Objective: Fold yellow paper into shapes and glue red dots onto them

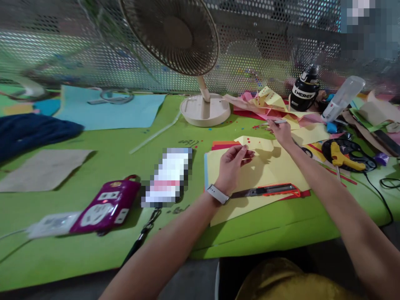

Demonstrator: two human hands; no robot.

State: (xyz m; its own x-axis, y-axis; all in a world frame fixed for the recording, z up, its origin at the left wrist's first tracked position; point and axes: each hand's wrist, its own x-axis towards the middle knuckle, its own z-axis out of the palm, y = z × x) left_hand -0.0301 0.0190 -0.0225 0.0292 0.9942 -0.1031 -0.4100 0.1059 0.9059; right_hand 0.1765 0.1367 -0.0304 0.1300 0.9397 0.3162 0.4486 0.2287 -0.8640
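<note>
My left hand (231, 164), with a pale watch strap at the wrist, is over a stack of yellow paper (268, 166). Its thumb and fingers are pinched together; anything between them is too small to make out. Just beyond lies a cut yellow paper piece (258, 143) with small red bits on it. Farther right, my right hand (281, 130) is closed on a slim whitish pen-like tool (276, 122), near scattered red bits and pink paper. An orange box cutter (268, 190) rests across the front of the stack, below my left hand.
A fan (204, 110) stands at the back. Left of the stack lie a phone (168, 177) and a purple power pack (108, 204). A yellow glue gun (345, 158), a black bottle (304, 89), a clear bottle (343, 98) and paper scraps crowd the right.
</note>
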